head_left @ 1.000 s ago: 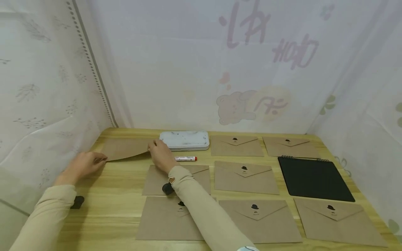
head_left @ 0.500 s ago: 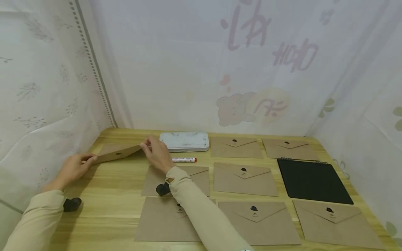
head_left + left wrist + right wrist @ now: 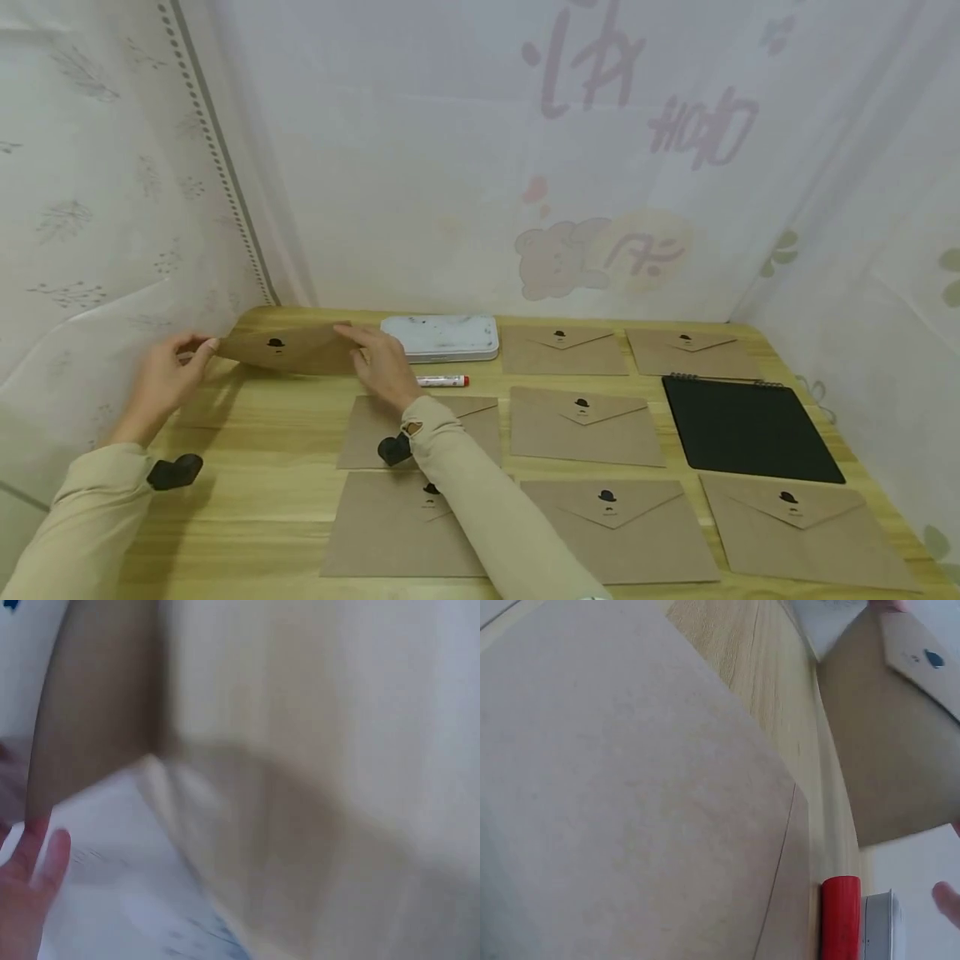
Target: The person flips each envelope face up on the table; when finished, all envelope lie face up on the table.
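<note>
A brown kraft envelope (image 3: 300, 357) with a small black hat print is raised and tilted at the table's back left, its flap side toward me. My left hand (image 3: 167, 379) pinches its left end between thumb and fingers. At its right end is my right hand (image 3: 384, 367), fingers stretched along the upper corner. In the right wrist view, one fingertip meets the envelope (image 3: 885, 750), while another digit (image 3: 946, 901) stands apart from it. The left wrist view shows the envelope (image 3: 97, 697) bending down from the left hand (image 3: 30, 877).
Several similar envelopes (image 3: 588, 429) lie in rows at the middle and right. Behind the right hand are a white tin case (image 3: 442, 337) and a red-capped marker (image 3: 446, 381). A black spiral notebook (image 3: 753, 429) lies at right. Patterned cloth (image 3: 420, 192) encloses the table.
The envelope has turned over from its plain side to its hat-printed flap side. My left hand has moved left and upward with its end; the right fingers have straightened.
</note>
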`<act>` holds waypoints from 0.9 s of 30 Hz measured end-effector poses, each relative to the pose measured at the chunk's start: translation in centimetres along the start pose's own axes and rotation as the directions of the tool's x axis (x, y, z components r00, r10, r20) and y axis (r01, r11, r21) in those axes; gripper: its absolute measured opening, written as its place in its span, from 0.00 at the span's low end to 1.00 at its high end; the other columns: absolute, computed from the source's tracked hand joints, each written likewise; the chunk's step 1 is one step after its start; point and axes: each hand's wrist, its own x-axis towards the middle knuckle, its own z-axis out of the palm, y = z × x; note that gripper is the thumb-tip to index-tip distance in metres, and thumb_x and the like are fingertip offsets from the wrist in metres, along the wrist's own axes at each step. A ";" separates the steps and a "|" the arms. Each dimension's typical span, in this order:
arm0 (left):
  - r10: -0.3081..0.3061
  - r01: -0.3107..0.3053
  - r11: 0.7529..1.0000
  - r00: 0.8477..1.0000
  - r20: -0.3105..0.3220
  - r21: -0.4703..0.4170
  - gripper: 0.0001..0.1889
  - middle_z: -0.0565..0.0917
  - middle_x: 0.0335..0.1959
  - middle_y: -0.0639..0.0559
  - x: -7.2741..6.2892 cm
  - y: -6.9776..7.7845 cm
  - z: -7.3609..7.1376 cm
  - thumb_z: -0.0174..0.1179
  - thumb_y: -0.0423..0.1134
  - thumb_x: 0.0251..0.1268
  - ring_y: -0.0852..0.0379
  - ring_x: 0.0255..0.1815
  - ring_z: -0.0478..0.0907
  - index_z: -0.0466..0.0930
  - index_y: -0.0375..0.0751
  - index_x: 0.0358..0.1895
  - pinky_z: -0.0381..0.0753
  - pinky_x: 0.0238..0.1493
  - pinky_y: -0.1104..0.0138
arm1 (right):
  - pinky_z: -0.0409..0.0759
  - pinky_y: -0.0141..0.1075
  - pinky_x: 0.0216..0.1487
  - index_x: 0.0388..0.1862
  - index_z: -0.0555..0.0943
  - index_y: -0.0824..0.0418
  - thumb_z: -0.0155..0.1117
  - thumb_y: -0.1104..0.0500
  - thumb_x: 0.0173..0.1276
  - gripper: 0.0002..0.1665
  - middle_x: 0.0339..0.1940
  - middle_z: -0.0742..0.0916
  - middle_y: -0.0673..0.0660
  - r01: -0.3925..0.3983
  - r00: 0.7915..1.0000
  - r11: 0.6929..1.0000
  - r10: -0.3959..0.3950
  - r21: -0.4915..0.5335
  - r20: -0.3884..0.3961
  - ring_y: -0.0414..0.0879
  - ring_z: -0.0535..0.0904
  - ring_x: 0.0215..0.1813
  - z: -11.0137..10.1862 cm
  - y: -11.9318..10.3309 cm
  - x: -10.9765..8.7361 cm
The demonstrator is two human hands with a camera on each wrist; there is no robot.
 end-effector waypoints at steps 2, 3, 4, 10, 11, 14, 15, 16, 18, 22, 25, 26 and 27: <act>0.002 0.000 1.000 0.998 -0.061 0.029 0.16 0.77 0.42 0.32 0.5 0.7 -0.2 0.51 0.39 0.70 0.58 0.39 0.71 0.78 0.26 0.45 0.68 0.36 0.75 | 0.68 0.18 0.48 0.61 0.75 0.56 0.61 0.72 0.60 0.29 0.54 0.81 0.54 -0.010 1.000 1.000 0.010 -0.001 -0.016 0.38 0.77 0.46 0.0 0.0 0.0; 0.007 -0.004 0.999 0.996 -0.087 0.042 0.15 0.77 0.41 0.33 0.7 1.0 -0.2 0.52 0.38 0.69 0.59 0.37 0.69 0.79 0.26 0.44 0.64 0.35 0.74 | 0.68 0.17 0.46 0.60 0.76 0.56 0.61 0.72 0.60 0.29 0.54 0.81 0.54 -0.017 1.000 1.000 0.017 0.001 -0.021 0.38 0.77 0.46 0.0 0.0 0.0; 0.016 -0.010 0.998 0.994 -0.109 0.058 0.14 0.76 0.41 0.33 0.8 1.2 -0.2 0.53 0.37 0.68 0.59 0.37 0.69 0.79 0.26 0.43 0.64 0.35 0.70 | 0.69 0.17 0.45 0.60 0.76 0.56 0.62 0.72 0.59 0.29 0.53 0.82 0.54 -0.026 0.999 1.000 0.027 0.009 -0.023 0.38 0.78 0.45 0.0 0.1 0.0; 0.081 -0.062 0.992 0.981 -0.176 0.111 0.12 0.68 0.41 0.28 1.2 1.3 0.6 0.58 0.25 0.58 0.33 0.40 0.65 0.70 0.20 0.43 0.62 0.36 0.49 | 0.70 0.17 0.42 0.58 0.77 0.57 0.63 0.71 0.59 0.27 0.52 0.83 0.53 -0.095 0.995 0.995 0.096 0.016 -0.013 0.38 0.79 0.41 0.3 -0.1 -0.4; 0.094 -0.074 0.991 0.978 -0.184 0.112 0.12 0.67 0.41 0.27 1.1 1.2 0.8 0.59 0.23 0.56 0.32 0.41 0.64 0.68 0.20 0.41 0.61 0.37 0.47 | 0.70 0.17 0.41 0.56 0.79 0.57 0.63 0.70 0.60 0.24 0.50 0.84 0.53 -0.107 0.994 0.994 0.107 -0.006 -0.013 0.37 0.79 0.41 0.4 -0.1 -0.4; 0.141 -0.120 0.985 0.976 -0.168 0.125 0.13 0.64 0.42 0.25 0.9 0.7 1.2 0.61 0.20 0.49 0.29 0.45 0.61 0.65 0.24 0.33 0.61 0.39 0.43 | 0.70 0.17 0.40 0.46 0.83 0.59 0.63 0.69 0.61 0.15 0.44 0.86 0.51 -0.129 0.992 0.990 0.128 -0.061 -0.021 0.36 0.80 0.39 0.7 -0.1 -0.6; 0.152 -0.133 0.983 0.978 -0.146 0.128 0.13 0.63 0.43 0.24 0.8 0.6 1.4 0.62 0.19 0.48 0.29 0.46 0.60 0.65 0.25 0.31 0.62 0.39 0.42 | 0.71 0.17 0.40 0.43 0.84 0.60 0.63 0.68 0.61 0.11 0.41 0.86 0.51 -0.132 0.991 0.988 0.131 -0.079 -0.025 0.36 0.81 0.39 0.8 0.0 -0.7; 0.167 -0.151 0.980 0.978 -0.123 0.132 0.13 0.63 0.44 0.23 0.7 0.5 1.5 0.63 0.19 0.46 0.28 0.49 0.60 0.66 0.26 0.30 0.63 0.40 0.41 | 0.71 0.17 0.39 0.39 0.85 0.60 0.63 0.68 0.62 0.09 0.39 0.87 0.51 -0.136 0.991 0.986 0.134 -0.099 -0.026 0.36 0.81 0.38 0.9 0.0 -0.7; 0.179 -0.169 0.977 0.982 -0.067 0.134 0.12 0.61 0.49 0.21 0.6 0.2 1.7 0.65 0.19 0.44 0.26 0.51 0.59 0.69 0.26 0.28 0.65 0.41 0.39 | 0.71 0.17 0.38 0.37 0.85 0.61 0.62 0.67 0.63 0.07 0.36 0.87 0.51 -0.130 0.991 0.982 0.129 -0.134 -0.017 0.37 0.81 0.38 1.0 0.0 -0.7; 0.180 -0.183 0.972 0.983 0.033 0.149 0.17 0.49 0.61 0.18 0.6 0.0 2.2 0.68 0.20 0.39 0.24 0.46 0.62 0.73 0.22 0.34 0.67 0.38 0.37 | 0.72 0.22 0.46 0.49 0.81 0.62 0.61 0.64 0.64 0.14 0.46 0.83 0.55 -0.092 0.987 0.970 0.119 -0.225 0.108 0.41 0.79 0.46 1.1 -0.4 -0.5; 0.149 -0.166 0.974 0.982 0.120 0.153 0.23 0.38 0.66 0.20 0.7 0.1 2.6 0.69 0.23 0.39 0.20 0.49 0.61 0.73 0.18 0.43 0.67 0.41 0.35 | 0.69 0.31 0.56 0.61 0.74 0.60 0.63 0.60 0.63 0.26 0.58 0.76 0.60 -0.075 0.959 0.951 0.152 -0.300 0.241 0.45 0.72 0.56 1.2 -0.8 -0.5; 0.132 -0.155 0.976 0.979 0.153 0.153 0.25 0.35 0.67 0.21 0.8 0.1 2.7 0.70 0.24 0.40 0.18 0.52 0.57 0.72 0.18 0.46 0.65 0.43 0.34 | 0.68 0.34 0.58 0.63 0.72 0.58 0.63 0.58 0.62 0.29 0.60 0.73 0.60 -0.072 0.946 0.940 0.170 -0.333 0.275 0.47 0.70 0.59 1.3 -0.9 -0.5; 0.112 -0.140 0.979 0.977 0.183 0.149 0.27 0.32 0.67 0.22 0.8 0.2 2.8 0.70 0.26 0.41 0.17 0.57 0.52 0.71 0.17 0.47 0.62 0.47 0.33 | 0.66 0.37 0.60 0.64 0.72 0.56 0.63 0.56 0.62 0.30 0.62 0.71 0.60 -0.067 0.935 0.925 0.188 -0.373 0.300 0.48 0.67 0.62 1.4 -1.0 -0.5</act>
